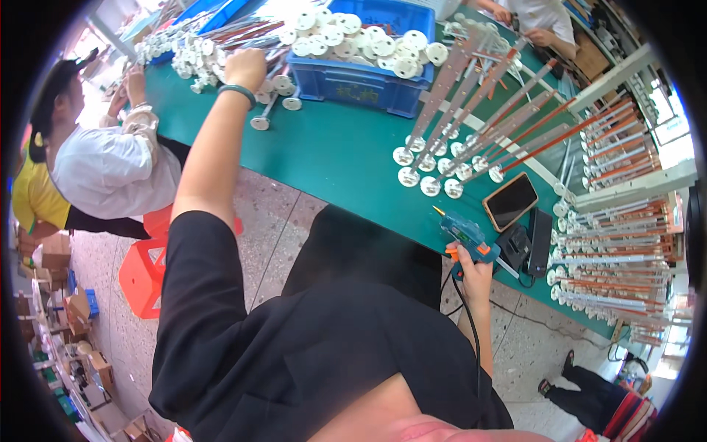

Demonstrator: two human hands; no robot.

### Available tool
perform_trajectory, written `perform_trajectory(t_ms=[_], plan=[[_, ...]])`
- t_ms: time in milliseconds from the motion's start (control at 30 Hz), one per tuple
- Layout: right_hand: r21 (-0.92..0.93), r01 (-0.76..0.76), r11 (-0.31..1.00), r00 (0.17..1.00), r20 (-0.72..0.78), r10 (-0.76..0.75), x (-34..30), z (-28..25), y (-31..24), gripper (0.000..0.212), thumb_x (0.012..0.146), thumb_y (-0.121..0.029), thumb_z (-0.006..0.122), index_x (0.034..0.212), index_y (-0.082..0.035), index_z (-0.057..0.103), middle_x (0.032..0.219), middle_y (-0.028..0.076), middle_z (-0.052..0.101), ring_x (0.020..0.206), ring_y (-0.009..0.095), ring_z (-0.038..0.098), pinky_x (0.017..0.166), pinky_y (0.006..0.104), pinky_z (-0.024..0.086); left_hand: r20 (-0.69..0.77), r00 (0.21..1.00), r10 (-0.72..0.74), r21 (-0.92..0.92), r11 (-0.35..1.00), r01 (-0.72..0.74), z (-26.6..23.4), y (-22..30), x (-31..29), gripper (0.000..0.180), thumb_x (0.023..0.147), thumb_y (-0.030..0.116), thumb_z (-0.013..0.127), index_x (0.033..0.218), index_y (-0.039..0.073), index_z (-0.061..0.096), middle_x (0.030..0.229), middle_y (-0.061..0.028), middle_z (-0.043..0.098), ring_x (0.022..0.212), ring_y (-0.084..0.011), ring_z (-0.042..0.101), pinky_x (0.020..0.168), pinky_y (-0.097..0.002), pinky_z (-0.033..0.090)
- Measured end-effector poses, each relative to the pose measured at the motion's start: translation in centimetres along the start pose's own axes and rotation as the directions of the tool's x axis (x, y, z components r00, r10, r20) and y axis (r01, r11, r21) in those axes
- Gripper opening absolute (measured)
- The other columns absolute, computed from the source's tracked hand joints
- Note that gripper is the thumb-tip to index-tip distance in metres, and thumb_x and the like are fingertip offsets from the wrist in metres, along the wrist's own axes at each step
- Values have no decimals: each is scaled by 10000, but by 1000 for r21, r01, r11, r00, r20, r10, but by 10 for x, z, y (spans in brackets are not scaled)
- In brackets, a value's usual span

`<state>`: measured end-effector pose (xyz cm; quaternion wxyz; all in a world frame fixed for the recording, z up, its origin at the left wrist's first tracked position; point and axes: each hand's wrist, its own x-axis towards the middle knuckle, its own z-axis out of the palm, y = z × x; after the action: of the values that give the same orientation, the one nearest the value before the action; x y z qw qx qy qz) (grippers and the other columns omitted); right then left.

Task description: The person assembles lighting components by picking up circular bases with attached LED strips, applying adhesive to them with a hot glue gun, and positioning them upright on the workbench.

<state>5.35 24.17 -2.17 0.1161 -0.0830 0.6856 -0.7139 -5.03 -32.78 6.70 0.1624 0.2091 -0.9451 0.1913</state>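
"Position of the left hand (245, 68), relative to the blue crate (353, 94)?"

"Just left of the crate, over a heap of disc-ended rods (276, 57). The back of the hand faces the camera. The fingertips are hidden; I cannot tell whether they pinch a rod or merely rest on the heap."

"Position and grip of the right hand (473, 275)?"

"Right of the crate and nearer the wearer, at the table edge. The fingers wrap around the handle of a teal glue gun (465, 231). Its yellow tip (439, 211) is directed toward the crate's side of the green table (317, 158). A black cord (476, 342) hangs toward the wearer."

"Contents of the crate?"

"White discs (346, 46), piled above the rim."

"Remaining items?"

"Right of the crate, a group of standing rods (440, 88) rests on white disc bases. Farther right and nearer the wearer than the crate, a phone (511, 202) lies just beside the glue gun. Left of the crate, a person in a white top (110, 166) sits at the table. Beyond the crate to the right, another person's hands (541, 37) are visible."
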Motion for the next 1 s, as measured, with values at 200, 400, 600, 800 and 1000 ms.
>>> perform_trajectory(t_ms=[200,400,600,800,1000], plan=[[-3,-25,1000,1000,13,25,-1,-1,0,244,891,-80,666,1110,19,620,914,76,706,706,91,590,653,229,469,199,977,-71,-62,995,85,-59,-12,-36,212,821,141,567,913,16,711,942,-225,700,921,-381,689,779,-469,558],[23,-22,999,1000,-2,22,-6,-9,6,259,882,-68,669,1120,24,620,923,80,706,718,93,591,660,231,471,459,852,253,-808,518,281,-40,-71,-141,135,842,130,676,891,13,628,742,-40,640,642,-116,589,578,-273,468],[22,-39,999,997,63,38,1,-4,-3,224,880,-66,674,1086,9,624,915,63,697,735,93,599,662,236,478,288,934,211,-941,-119,317,-92,39,-239,150,870,6,667,982,38,572,855,5,599,760,-72,564,664,-214,446],[19,-48,999,993,111,46,0,-11,0,300,912,-57,623,1199,14,574,1006,109,700,860,116,630,717,245,485,24,845,534,-999,-22,42,-113,170,-212,55,899,28,644,922,-21,632,855,-50,628,761,-119,621,673,-256,495],[-86,35,996,994,111,-25,-6,-9,-7,241,882,-94,685,1087,18,624,959,70,704,822,126,636,713,272,498,-137,840,525,-984,27,-178,-118,211,-197,68,868,40,675,892,-23,664,832,-109,652,719,-213,655,665,-309,515]])
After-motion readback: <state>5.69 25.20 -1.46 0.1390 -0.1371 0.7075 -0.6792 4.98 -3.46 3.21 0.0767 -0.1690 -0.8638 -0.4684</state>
